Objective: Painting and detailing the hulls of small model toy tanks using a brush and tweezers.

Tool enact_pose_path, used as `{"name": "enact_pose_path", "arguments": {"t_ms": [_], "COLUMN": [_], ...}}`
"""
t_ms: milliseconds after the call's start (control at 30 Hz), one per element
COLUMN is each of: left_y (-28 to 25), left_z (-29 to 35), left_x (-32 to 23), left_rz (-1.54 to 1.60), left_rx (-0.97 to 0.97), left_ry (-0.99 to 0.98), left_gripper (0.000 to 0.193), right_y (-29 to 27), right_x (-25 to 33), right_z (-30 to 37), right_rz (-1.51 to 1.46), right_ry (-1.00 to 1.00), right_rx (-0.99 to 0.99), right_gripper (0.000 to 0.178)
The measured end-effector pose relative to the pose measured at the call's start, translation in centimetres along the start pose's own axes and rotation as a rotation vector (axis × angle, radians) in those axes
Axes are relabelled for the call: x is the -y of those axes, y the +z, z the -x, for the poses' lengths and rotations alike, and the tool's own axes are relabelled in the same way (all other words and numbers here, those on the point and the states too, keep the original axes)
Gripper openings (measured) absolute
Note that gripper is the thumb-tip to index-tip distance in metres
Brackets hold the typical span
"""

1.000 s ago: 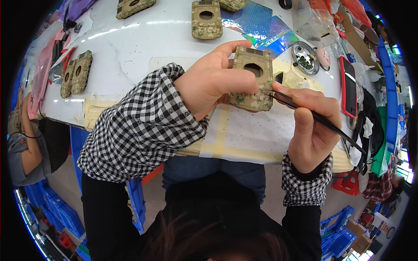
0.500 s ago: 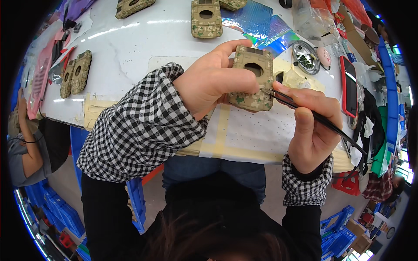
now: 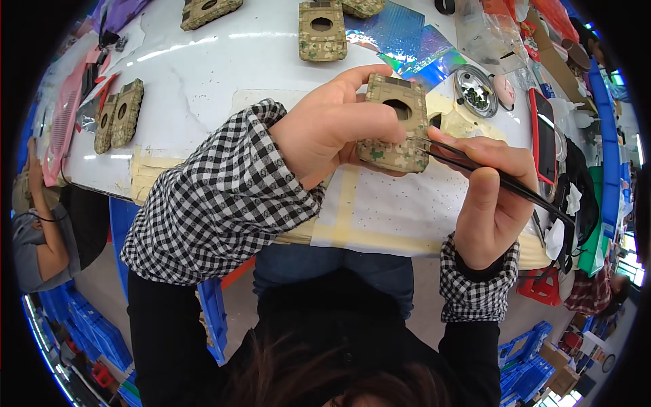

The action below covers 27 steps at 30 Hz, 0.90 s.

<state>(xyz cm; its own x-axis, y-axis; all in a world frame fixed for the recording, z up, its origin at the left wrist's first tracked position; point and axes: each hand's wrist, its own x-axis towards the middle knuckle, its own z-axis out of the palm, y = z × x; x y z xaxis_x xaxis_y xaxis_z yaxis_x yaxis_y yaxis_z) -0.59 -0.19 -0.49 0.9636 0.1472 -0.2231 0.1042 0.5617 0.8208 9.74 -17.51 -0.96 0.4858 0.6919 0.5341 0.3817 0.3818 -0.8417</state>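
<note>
My left hand [image 3: 339, 122] is closed round a camouflage toy tank hull [image 3: 397, 152], a tan and green shell with a round hole in its top. The left index finger or thumb lies across the hull beside the hole. In my right hand [image 3: 491, 193] I hold black tweezers [image 3: 522, 188], pinched between thumb and fingers. Their tips touch or hover just over the hull's top, close to my left fingertip; whether they grip any small part is too fine to see. Under the hands lies a white sheet [image 3: 400, 210] dotted with small dark specks, taped along its edges.
More camouflage hulls lie at the far middle [image 3: 322, 34], far left [image 3: 210, 12] and left [image 3: 125, 114]. A round clear dish [image 3: 476, 91] holds small dark green parts. Beyond it are shiny holographic sheets [image 3: 430, 51]. A red-edged phone [image 3: 542, 136] stands at right. Another person sits at left.
The tweezers' tips have drawn slightly apart, and my right hand has shifted a little to the right. My left hand and the hull have barely moved.
</note>
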Motion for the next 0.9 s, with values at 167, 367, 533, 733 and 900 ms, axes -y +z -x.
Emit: {"name": "enact_pose_path", "arguments": {"t_ms": [167,367,533,733,900], "left_y": [0.0,-0.1,0.2,0.1,0.0], "left_z": [0.1,-0.4,-0.2,-0.2,-0.3], "left_x": [-1.2,-0.9,-1.1,-1.2,-1.0], "left_rz": [0.158,0.154,0.170,0.179,0.193], "left_rx": [0.042,0.001,-0.022,-0.012,-0.029], "left_ry": [-0.027,-0.031,-0.060,-0.078,-0.089], "left_gripper": [0.056,0.050,0.048,0.046,0.048], "right_y": [-0.5,-0.8,-0.5,-0.7,-1.0], "right_x": [0.2,0.3,0.4,0.1,1.2], "right_z": [-0.1,-0.1,-0.3,-0.2,0.1], "right_rz": [0.027,-0.007,-0.041,0.053,0.062], "right_ry": [-0.026,-0.034,-0.022,-0.022,-0.018], "right_rx": [-0.101,-0.179,-0.124,-0.083,-0.155], "right_gripper": [0.027,0.024,0.022,0.027,0.020]}}
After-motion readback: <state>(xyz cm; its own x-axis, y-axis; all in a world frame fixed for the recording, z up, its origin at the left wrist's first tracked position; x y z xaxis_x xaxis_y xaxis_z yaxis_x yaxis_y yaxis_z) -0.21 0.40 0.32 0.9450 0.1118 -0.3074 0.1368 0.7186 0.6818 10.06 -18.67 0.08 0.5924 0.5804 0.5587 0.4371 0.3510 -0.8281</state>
